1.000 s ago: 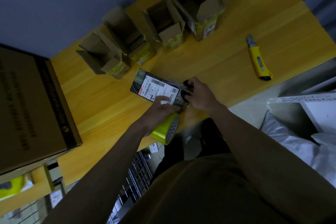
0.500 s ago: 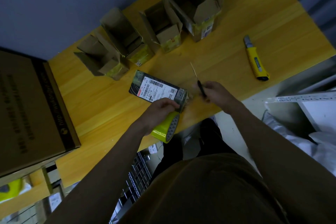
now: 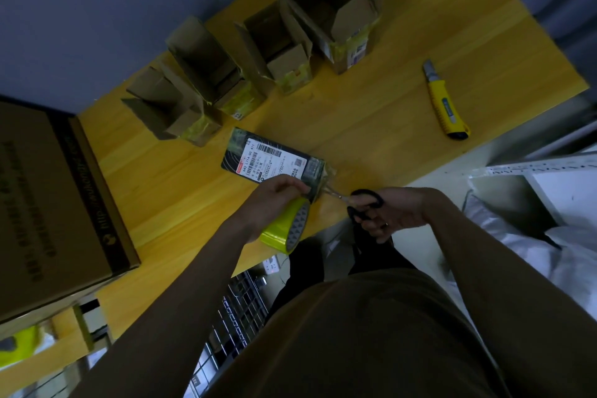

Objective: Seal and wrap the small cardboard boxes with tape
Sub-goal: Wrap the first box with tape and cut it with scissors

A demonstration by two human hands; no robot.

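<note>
Yellow wood forms the table [image 3: 371, 113], and the dark box [image 3: 274, 158] with a white barcode label is laid flat near its front edge. A large brown carton [image 3: 55, 191] is seen at the left. Four small cardboard boxes [image 3: 326, 6] are stood in a row at the back, flaps up; their insides are too dark to judge. A yellow roll of tape [image 3: 286, 229] is gripped by the left hand [image 3: 274, 200], which is touching the dark box. Black scissors [image 3: 361, 202] are held by the right hand [image 3: 397, 212], blades pointed at the box's taped end. A yellow utility knife [image 3: 444, 102] is lying well apart, at the right.
</note>
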